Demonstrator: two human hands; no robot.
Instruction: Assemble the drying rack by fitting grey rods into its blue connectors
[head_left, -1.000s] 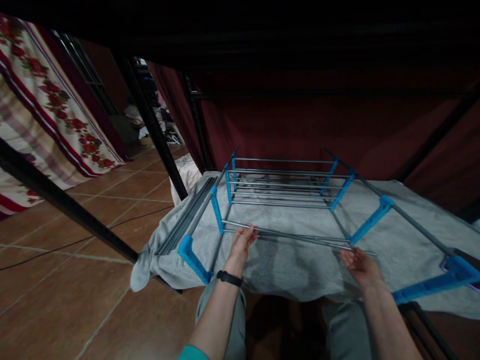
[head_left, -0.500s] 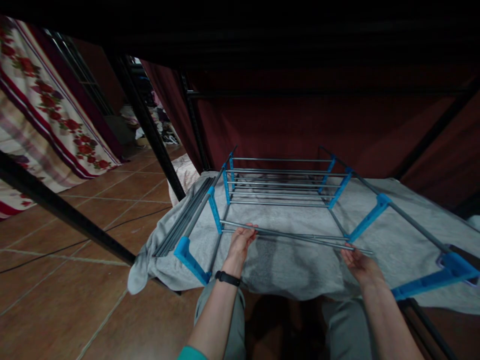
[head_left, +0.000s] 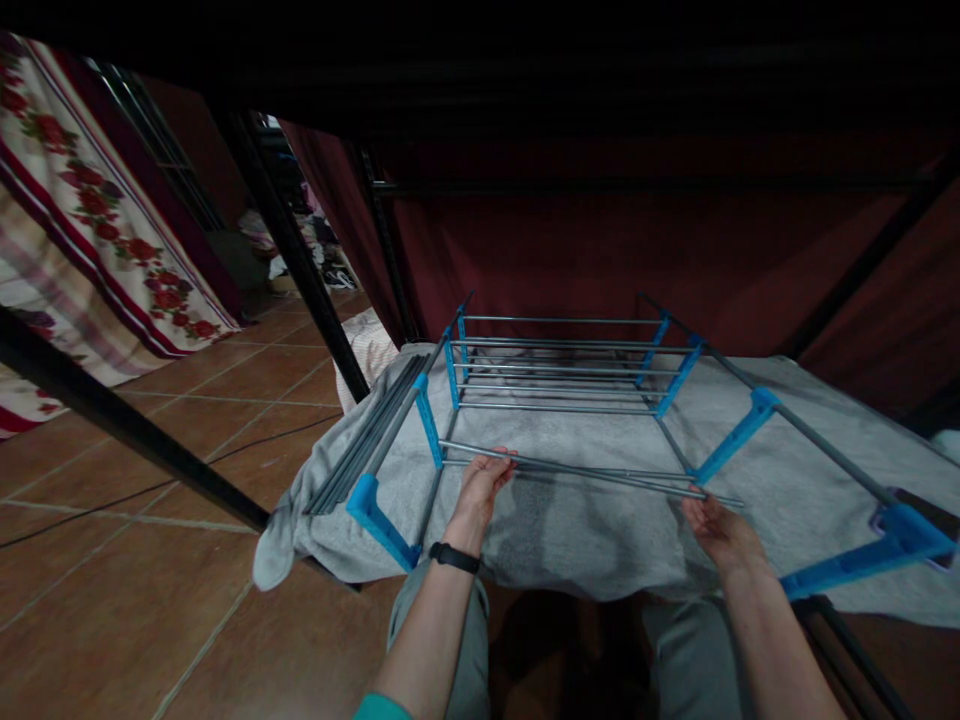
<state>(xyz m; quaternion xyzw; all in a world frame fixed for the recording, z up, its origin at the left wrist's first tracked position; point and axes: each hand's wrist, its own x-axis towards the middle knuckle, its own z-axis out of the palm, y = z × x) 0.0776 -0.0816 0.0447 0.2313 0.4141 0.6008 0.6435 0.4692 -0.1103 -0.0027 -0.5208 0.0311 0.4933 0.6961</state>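
A grey metal rod [head_left: 592, 470] runs crosswise between my hands, slightly tilted down to the right. My left hand [head_left: 484, 485] pinches it left of its middle, and my right hand [head_left: 709, 515] grips it near its right end. The rod's left end meets a blue plastic bracket [head_left: 429, 425] of a rack frame; whether it sits in a hole I cannot tell. Its right end sticks out past the opposite blue bracket [head_left: 733, 438]. Another crossbar lies just behind it, between the same two brackets. Farther back, several grey crossbars [head_left: 555, 387] span the frame.
Several loose grey rods [head_left: 367, 440] lie together on the grey blanket [head_left: 585, 555], left of the frame. A phone-like dark object [head_left: 926, 515] rests by the near right bracket [head_left: 877, 550]. Black metal posts [head_left: 300, 250] and a dark beam overhead surround the surface.
Almost nothing differs. Both hands keep their hold on the rod, which has shifted only very slightly at its right end.
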